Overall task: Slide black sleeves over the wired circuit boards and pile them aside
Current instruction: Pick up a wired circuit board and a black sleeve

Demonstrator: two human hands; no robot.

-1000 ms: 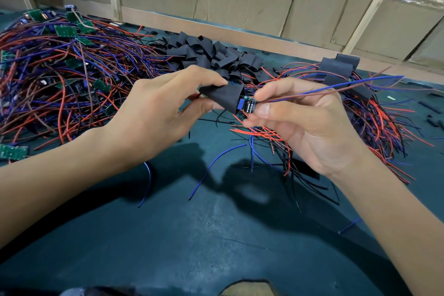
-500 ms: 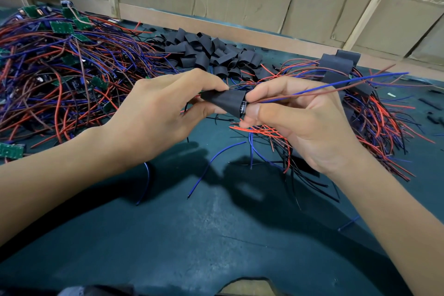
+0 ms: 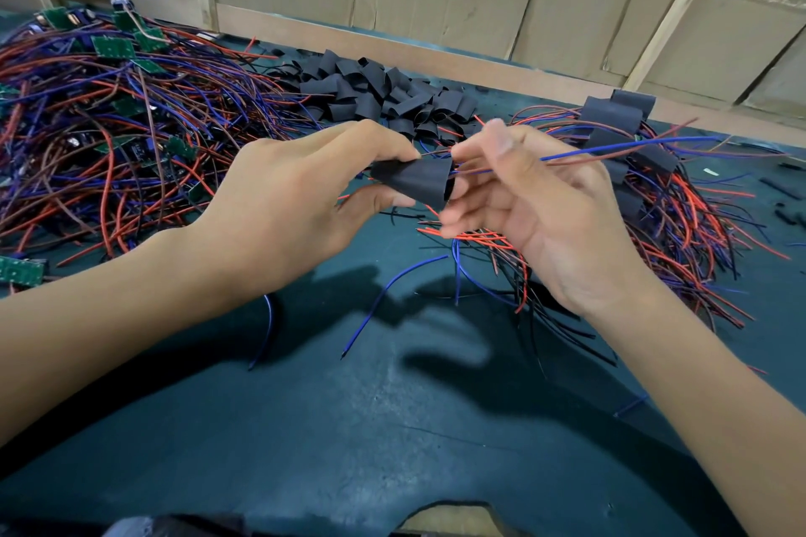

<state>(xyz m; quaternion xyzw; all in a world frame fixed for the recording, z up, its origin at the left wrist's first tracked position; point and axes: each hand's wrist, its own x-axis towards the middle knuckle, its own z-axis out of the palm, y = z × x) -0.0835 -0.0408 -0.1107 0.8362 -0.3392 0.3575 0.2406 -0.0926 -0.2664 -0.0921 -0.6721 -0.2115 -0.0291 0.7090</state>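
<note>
sleeves (image 3: 375,94) heaped behind hands, between two wire piles (image 3: 109,144).

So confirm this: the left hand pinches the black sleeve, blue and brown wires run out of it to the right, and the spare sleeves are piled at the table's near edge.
One thing is wrong. The spare sleeves lie at the table's far side, by the cardboard wall, not the near edge. The head view shows it. The rest stands: the left hand pinches the black sleeve, and blue and brown wires run out to the right.
</note>
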